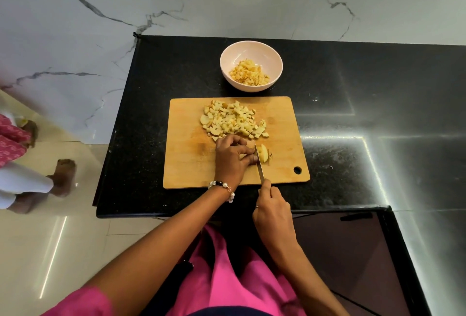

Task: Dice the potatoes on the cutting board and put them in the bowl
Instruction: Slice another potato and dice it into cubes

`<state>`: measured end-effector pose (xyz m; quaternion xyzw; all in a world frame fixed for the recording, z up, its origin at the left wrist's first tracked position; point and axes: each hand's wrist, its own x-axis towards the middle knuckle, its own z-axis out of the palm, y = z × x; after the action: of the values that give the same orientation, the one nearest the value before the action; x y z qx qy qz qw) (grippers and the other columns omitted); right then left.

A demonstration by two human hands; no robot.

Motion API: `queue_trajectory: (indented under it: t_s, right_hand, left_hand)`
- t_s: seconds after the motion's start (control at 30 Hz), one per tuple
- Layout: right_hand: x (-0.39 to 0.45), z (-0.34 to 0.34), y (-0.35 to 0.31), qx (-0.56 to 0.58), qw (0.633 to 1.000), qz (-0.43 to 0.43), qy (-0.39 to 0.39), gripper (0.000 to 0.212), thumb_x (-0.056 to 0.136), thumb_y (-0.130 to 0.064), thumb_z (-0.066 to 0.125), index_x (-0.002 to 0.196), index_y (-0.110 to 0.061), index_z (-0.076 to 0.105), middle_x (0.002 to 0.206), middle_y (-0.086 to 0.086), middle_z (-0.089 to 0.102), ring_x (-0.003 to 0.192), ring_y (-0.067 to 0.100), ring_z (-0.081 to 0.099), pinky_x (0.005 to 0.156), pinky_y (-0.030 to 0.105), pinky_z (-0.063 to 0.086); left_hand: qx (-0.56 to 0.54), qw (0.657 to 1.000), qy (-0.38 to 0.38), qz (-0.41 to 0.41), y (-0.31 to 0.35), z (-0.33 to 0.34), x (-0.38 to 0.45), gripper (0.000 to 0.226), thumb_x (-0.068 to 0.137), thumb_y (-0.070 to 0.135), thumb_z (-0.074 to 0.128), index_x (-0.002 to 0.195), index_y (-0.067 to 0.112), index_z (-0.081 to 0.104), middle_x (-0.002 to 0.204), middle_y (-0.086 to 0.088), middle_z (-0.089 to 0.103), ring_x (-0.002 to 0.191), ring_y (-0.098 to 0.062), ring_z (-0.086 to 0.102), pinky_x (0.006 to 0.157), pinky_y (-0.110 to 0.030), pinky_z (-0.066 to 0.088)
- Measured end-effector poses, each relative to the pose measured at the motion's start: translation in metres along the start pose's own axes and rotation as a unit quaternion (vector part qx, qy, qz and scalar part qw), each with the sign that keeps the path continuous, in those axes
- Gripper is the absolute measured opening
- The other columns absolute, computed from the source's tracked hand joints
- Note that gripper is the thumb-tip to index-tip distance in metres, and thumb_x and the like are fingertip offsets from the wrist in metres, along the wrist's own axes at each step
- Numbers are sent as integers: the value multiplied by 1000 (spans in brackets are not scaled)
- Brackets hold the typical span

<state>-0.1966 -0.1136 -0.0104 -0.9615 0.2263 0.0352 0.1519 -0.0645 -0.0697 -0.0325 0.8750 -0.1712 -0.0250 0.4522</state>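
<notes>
A wooden cutting board (186, 164) lies on the black counter. On its far half sits a pile of diced potato (232, 120). Near the middle, my left hand (233, 159) holds down a potato piece (263, 154) with curled fingers. My right hand (273, 211) grips the handle of a knife (259, 164), whose blade stands in the potato just right of my left fingertips. Behind the board stands a pale pink bowl (252, 57) with diced potato (248, 76) in its bottom.
The black counter (353, 114) stretches to the right and turns toward me at the right edge. A marble wall rises behind it. On the tiled floor at the far left stand another person's feet (63, 177).
</notes>
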Motion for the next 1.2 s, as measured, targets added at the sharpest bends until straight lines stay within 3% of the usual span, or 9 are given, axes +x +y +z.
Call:
queue_trajectory:
  t_s: [0.1, 0.17, 0.33, 0.47, 0.6, 0.73, 0.9, 1.07, 1.2]
  right_hand:
    - [2, -12, 6, 29, 1000, 6, -3, 32, 91, -6, 41, 121, 2, 49, 91, 16, 58, 77, 40, 58, 57, 36, 29]
    - [6, -21, 10, 41, 999, -2, 0, 28, 96, -11, 37, 120, -4, 48, 96, 12, 59, 87, 35, 56, 61, 34, 28]
    - [7, -40, 19, 126, 992, 3, 15, 21, 97, -17, 41, 101, -6, 57, 74, 8, 59, 75, 34, 58, 58, 37, 35]
    - [11, -36, 17, 149, 989, 10, 6, 21, 97, -19, 41, 100, -6, 57, 67, 3, 53, 68, 32, 57, 57, 36, 39]
    - [14, -30, 13, 140, 990, 9, -5, 22, 98, -18, 39, 105, -5, 55, 80, 11, 61, 76, 34, 58, 59, 34, 35]
    - [10, -23, 11, 55, 998, -6, -40, 24, 97, -13, 37, 118, -6, 46, 100, 12, 58, 88, 34, 56, 62, 32, 28]
    - [-2, -32, 17, 39, 997, -4, -63, 25, 98, -18, 36, 117, -7, 48, 99, 10, 58, 90, 33, 57, 63, 32, 30]
    - [-3, -61, 33, 165, 986, 9, 13, 17, 95, -18, 46, 90, -11, 61, 62, 1, 54, 59, 24, 52, 54, 32, 31]
    - [12, -60, 41, 194, 978, 59, 48, 21, 95, -17, 49, 104, -6, 64, 66, 7, 60, 58, 27, 57, 54, 41, 47]
  left_hand:
    - [-1, 1000, -4, -4, 1, -1, -1, 22, 62, 15, 83, 82, 9, 76, 93, -2, 60, 99, -22, 46, 79, -23, 33]
    - [2, 1000, -8, -4, 1, -2, 0, 23, 64, 16, 82, 85, 11, 75, 94, -1, 59, 100, -21, 45, 79, -22, 31]
    - [21, 999, -24, 3, 2, -5, 1, 33, 67, 21, 81, 99, 14, 73, 97, -1, 57, 100, -17, 40, 79, -20, 29]
    - [49, 996, -72, 20, 5, -9, 2, 43, 72, 21, 77, 113, 19, 68, 102, 1, 58, 104, -19, 38, 83, -18, 27]
    - [54, 996, -63, 31, 4, -10, 2, 37, 73, 20, 76, 109, 18, 70, 100, 0, 61, 105, -22, 41, 81, -17, 26]
    - [42, 998, -35, 23, 6, -7, 2, 28, 69, 18, 79, 96, 16, 74, 94, 0, 64, 101, -24, 44, 77, -19, 26]
    - [51, 998, -34, 8, 8, -7, 4, 26, 67, 22, 80, 92, 16, 75, 94, 1, 66, 100, -22, 45, 73, -20, 24]
    - [61, 997, -41, -5, 9, -7, 3, 31, 69, 21, 79, 99, 19, 73, 100, 1, 65, 102, -21, 44, 74, -20, 26]
    - [71, 996, -49, 3, 16, -1, -1, 30, 80, 17, 69, 111, 18, 69, 102, -3, 64, 100, -24, 50, 76, -23, 31]
